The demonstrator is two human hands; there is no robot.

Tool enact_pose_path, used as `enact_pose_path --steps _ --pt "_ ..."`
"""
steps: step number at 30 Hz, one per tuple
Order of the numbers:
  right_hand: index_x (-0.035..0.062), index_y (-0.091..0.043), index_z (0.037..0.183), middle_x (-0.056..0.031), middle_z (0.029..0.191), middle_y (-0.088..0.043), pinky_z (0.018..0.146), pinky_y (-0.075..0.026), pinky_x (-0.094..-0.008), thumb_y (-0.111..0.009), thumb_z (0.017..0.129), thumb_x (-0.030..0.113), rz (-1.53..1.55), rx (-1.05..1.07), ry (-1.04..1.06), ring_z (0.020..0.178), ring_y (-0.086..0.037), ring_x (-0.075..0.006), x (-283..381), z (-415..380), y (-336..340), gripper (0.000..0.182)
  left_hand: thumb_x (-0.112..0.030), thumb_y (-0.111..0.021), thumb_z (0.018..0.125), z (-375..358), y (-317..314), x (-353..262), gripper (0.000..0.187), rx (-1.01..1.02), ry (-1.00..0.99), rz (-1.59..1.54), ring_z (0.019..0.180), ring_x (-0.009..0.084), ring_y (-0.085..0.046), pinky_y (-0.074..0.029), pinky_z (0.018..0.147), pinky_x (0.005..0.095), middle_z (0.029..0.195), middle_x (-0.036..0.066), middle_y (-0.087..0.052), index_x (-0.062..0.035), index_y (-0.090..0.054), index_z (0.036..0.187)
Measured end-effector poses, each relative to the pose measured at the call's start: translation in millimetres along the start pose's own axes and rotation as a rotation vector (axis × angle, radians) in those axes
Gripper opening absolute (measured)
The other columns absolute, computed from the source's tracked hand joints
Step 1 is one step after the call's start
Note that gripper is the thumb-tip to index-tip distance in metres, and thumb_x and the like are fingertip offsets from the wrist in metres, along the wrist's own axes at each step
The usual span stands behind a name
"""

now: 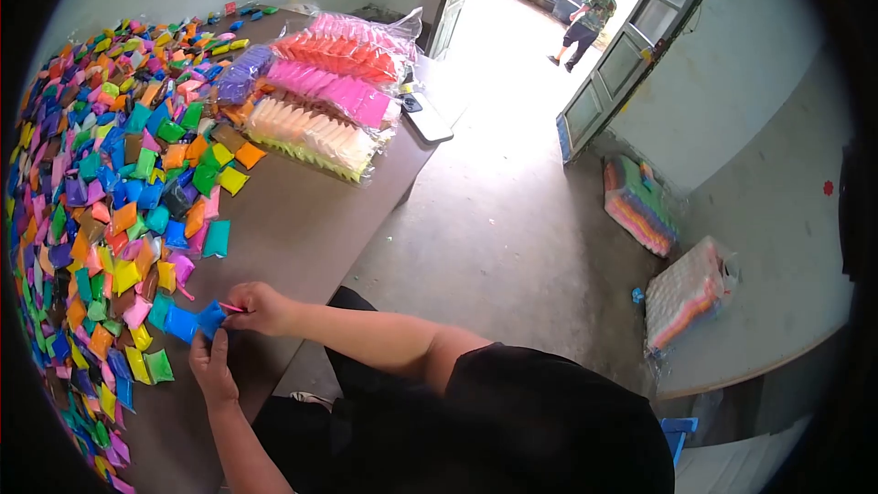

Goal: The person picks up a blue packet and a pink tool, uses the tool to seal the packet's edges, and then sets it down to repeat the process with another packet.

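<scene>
Close to the table's near edge, my left hand (215, 366) has its thumb and fingers closed on a small blue packet (211, 318). Just above it, my right hand (262, 309) pinches a thin pink stick (232, 307) whose tip points toward that packet. Another blue packet (181, 324) lies against the first one, beside a teal packet (160, 310). A large spread of small packets (128, 215) in many colours covers the left side of the brown table (283, 229).
Clear bags of pink, orange and cream packets (320, 96) are stacked at the table's far end, near a white phone (427, 119). Bundled colourful packs (637, 206) and a white-topped pack (688, 293) rest by the right wall. A person (590, 23) walks outside the open door (613, 73).
</scene>
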State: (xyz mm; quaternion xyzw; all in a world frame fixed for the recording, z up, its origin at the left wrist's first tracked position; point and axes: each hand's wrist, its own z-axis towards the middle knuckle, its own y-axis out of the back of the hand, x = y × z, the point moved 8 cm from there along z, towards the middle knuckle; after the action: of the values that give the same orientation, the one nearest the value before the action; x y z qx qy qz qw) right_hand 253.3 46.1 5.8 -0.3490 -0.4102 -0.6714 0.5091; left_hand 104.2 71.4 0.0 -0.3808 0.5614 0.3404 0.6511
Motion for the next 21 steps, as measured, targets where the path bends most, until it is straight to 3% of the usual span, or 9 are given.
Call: enact_pose_path --steps 6,9,16,21 --pt "-0.0004 -0.060 0.081 -0.0150 0.083 -0.056 0.065 -0.044 -0.0406 -0.076 0.080 0.022 -0.108 0.041 -0.022 0.074 -0.055 -0.0336 14 -1 -7 0.027 -0.009 -0.068 0.089 -3 19 5 0.026 -0.131 -0.051 -0.120 0.098 0.0132 -0.057 -0.042 0.094 0.0293 0.106 0.002 -0.063 -0.0012 -0.062 0.113" --pt "-0.0008 -0.061 0.081 -0.0150 0.081 -0.056 0.064 -0.044 -0.0401 -0.076 0.079 0.022 -0.137 0.073 -0.002 0.076 -0.056 -0.0332 17 0 -8 0.027 -0.010 -0.070 0.088 -1 30 16 0.037 -0.134 -0.024 -0.163 0.105 0.0151 -0.056 -0.040 0.098 0.0312 0.114 0.004 -0.062 -0.0011 -0.058 0.122" --pt "-0.0006 -0.061 0.081 -0.0150 0.080 -0.056 0.067 -0.045 -0.0395 -0.077 0.078 0.024 -0.010 0.056 -0.055 0.077 -0.056 -0.0337 1 -2 -9 0.029 -0.011 -0.069 0.090 -5 13 1 0.040 -0.074 -0.041 -0.094 0.104 0.0143 -0.056 -0.042 0.097 0.0308 0.115 0.004 -0.060 0.0007 -0.055 0.126" --pt "0.0025 -0.063 0.082 -0.0163 0.084 -0.058 0.071 -0.047 -0.0434 -0.077 0.078 0.025 -0.227 0.073 -0.003 0.081 -0.059 -0.0345 4 -5 -15 0.027 -0.013 -0.067 0.091 -1 36 19 0.039 -0.168 -0.028 -0.149 0.103 0.0160 -0.056 -0.043 0.096 0.0312 0.113 0.006 -0.059 0.0039 -0.055 0.124"
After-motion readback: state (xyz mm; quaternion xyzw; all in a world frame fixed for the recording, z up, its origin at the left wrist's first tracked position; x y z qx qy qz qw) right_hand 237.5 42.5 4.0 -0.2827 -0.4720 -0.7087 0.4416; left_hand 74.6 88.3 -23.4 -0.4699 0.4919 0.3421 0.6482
